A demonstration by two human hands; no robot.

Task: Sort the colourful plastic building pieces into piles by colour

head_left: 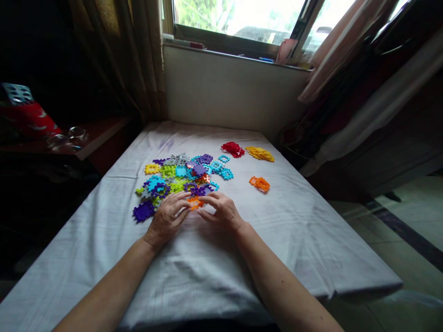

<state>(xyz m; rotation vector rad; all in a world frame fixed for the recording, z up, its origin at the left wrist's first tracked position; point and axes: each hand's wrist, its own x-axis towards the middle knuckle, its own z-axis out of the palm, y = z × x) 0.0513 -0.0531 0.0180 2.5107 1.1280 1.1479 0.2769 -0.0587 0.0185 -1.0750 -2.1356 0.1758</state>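
An orange interlocking plastic tile (195, 203) with an open square centre is between my hands, at the near edge of a mixed pile. My left hand (170, 212) has its thumb and fingertips together at the tile's left edge. From the other side, my right hand (221, 211) reaches in with its index finger at the tile's right edge. Its thumb is spread lower down, apart from that finger. Beside the left hand lies a dark purple tile (143, 211). Behind both hands are lime green tiles (177, 186), light blue tiles (181, 171) and grey tiles (179, 159).
Red tiles (233, 149), yellow tiles (259, 153) and orange tiles (260, 184) form separate heaps to the right. A wrinkled white cloth (290, 240) covers the table. On the left, a side table (98, 136) carries glasses (76, 133). A window stands beyond.
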